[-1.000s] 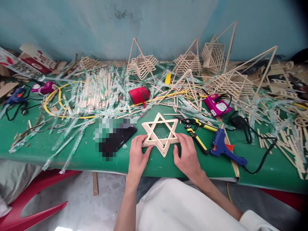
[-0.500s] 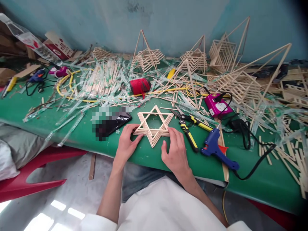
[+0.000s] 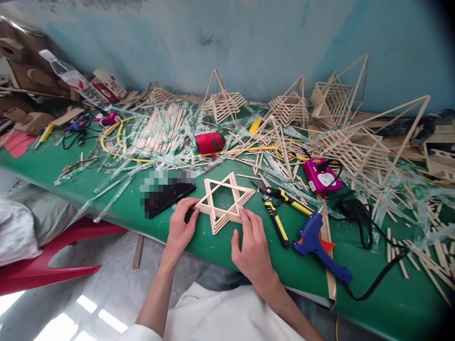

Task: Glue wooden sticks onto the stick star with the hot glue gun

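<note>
A six-pointed star frame (image 3: 225,220) of stacked thin wooden sticks lies flat on the green table, turned slightly askew. My left hand (image 3: 182,225) pinches its left point between thumb and fingers. At the lower right point, the fingertips of my right hand (image 3: 251,241) touch the sticks; the fingers are stretched and the thumb stands apart. Just right of the star are pliers (image 3: 275,220) with yellow and black handles, jaws apart. A blue glue gun (image 3: 316,248) lies beyond them. Left of the star is a black phone (image 3: 170,198), partly blurred out.
Behind the star lie a red thread spool (image 3: 210,143), bundled sticks (image 3: 161,128) in plastic wrap and a yellow cable (image 3: 245,150). Several stick structures (image 3: 223,105) line the wall. A magenta box (image 3: 322,176) with a black cord sits at right. A red chair (image 3: 53,255) stands at left.
The star has turned a little on the table, with both hands still at its points. The camera view has tilted up, so everything sits lower in the picture.
</note>
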Demonstrator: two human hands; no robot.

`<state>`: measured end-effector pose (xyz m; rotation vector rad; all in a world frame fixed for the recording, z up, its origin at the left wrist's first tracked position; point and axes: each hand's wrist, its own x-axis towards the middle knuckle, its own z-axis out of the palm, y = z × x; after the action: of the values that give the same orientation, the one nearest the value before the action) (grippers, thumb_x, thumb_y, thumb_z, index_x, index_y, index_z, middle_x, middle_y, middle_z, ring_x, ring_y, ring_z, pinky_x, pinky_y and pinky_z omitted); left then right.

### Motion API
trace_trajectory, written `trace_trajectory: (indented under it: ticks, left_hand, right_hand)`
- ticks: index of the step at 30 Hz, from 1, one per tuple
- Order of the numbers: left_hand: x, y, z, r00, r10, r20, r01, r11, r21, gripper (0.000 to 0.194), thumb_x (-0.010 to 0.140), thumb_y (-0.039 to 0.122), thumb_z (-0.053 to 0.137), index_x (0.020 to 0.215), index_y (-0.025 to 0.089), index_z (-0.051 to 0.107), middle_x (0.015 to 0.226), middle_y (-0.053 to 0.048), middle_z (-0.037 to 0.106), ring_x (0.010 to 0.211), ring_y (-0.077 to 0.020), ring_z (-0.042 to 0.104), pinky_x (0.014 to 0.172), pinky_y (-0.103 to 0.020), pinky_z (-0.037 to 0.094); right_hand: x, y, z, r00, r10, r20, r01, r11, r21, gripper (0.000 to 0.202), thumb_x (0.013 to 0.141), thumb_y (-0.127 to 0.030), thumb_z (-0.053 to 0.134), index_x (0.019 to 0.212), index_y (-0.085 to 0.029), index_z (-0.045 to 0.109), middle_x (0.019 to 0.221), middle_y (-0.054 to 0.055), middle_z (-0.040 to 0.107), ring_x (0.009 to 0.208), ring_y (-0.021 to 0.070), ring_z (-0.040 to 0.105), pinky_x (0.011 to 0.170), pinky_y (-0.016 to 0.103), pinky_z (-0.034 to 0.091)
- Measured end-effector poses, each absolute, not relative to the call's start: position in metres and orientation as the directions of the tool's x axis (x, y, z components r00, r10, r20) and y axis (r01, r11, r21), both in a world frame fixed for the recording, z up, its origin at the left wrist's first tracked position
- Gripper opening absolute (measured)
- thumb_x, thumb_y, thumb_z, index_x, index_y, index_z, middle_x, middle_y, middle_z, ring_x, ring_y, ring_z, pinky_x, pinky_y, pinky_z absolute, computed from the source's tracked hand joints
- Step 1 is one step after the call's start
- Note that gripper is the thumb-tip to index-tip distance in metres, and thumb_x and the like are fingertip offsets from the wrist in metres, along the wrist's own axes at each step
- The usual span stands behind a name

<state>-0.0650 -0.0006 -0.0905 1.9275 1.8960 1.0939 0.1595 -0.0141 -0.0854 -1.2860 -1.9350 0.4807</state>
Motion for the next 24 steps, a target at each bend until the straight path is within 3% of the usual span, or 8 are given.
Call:
trace_trajectory:
  ticks: [10, 14, 18, 21, 24]
  left_hand:
    - [-0.063, 0.01, -0.087, -0.01, 0.93, 0.368, 0.798, -0.214, 0.563, 0.029, 0.101, 0.015, 0.048, 0.122, 0.021, 0.067, 0.116, -0.009, 0.069, 0.108, -0.0197, 0.067, 0.092, -0.034, 0.057]
    - [-0.081, 0.026, -0.071, 0.116, 0.932, 0.344, 0.777, -0.301, 0.553, 0.034, 0.097, 0.012, 0.045, 0.115, 0.022, 0.072, 0.113, -0.009, 0.07, 0.105, -0.0197, 0.068, 0.091, -0.033, 0.057]
    - [-0.086, 0.064, -0.045, 0.13, 0.937, 0.324, 0.753, -0.306, 0.582, 0.034, 0.096, 0.015, 0.041, 0.099, 0.02, 0.074, 0.103, -0.007, 0.072, 0.096, -0.0191, 0.069, 0.085, -0.031, 0.055]
    - [-0.073, 0.11, -0.026, 0.263, 0.963, 0.062, 0.782, -0.25, 0.57, 0.028, 0.093, 0.023, 0.046, 0.097, 0.019, 0.074, 0.099, -0.007, 0.075, 0.092, -0.0211, 0.07, 0.083, -0.031, 0.054]
    - [-0.067, 0.154, -0.011, 0.331, 0.94, -0.079, 0.818, -0.245, 0.52, 0.017, 0.084, 0.025, 0.062, 0.092, 0.021, 0.076, 0.087, -0.003, 0.076, 0.079, -0.0199, 0.069, 0.074, -0.028, 0.05]
  right_hand:
    - [0.164, -0.016, -0.08, -0.187, 0.888, 0.419, 0.586, 0.443, -0.679, 0.041, 0.091, -0.002, 0.047, 0.13, -0.01, 0.053, 0.108, 0.016, 0.064, 0.1, 0.0248, 0.061, 0.083, 0.041, 0.058]
    - [0.162, -0.016, -0.082, -0.264, 0.846, 0.464, 0.542, 0.528, -0.654, 0.035, 0.09, -0.001, 0.047, 0.121, -0.013, 0.057, 0.095, 0.011, 0.068, 0.087, 0.0213, 0.064, 0.077, 0.036, 0.057]
    - [0.16, -0.015, -0.081, -0.359, 0.786, 0.503, 0.508, 0.617, -0.602, 0.033, 0.089, -0.002, 0.045, 0.114, -0.016, 0.06, 0.087, 0.008, 0.07, 0.078, 0.0195, 0.064, 0.07, 0.033, 0.055]
    - [0.161, -0.013, -0.078, -0.394, 0.754, 0.525, 0.489, 0.656, -0.575, 0.03, 0.088, -0.002, 0.044, 0.108, -0.017, 0.062, 0.081, 0.006, 0.069, 0.073, 0.0184, 0.063, 0.065, 0.032, 0.053]
    - [0.164, -0.014, -0.077, -0.402, 0.735, 0.547, 0.469, 0.678, -0.567, 0.03, 0.087, -0.002, 0.045, 0.106, -0.017, 0.062, 0.081, 0.006, 0.069, 0.072, 0.0181, 0.062, 0.065, 0.031, 0.053]
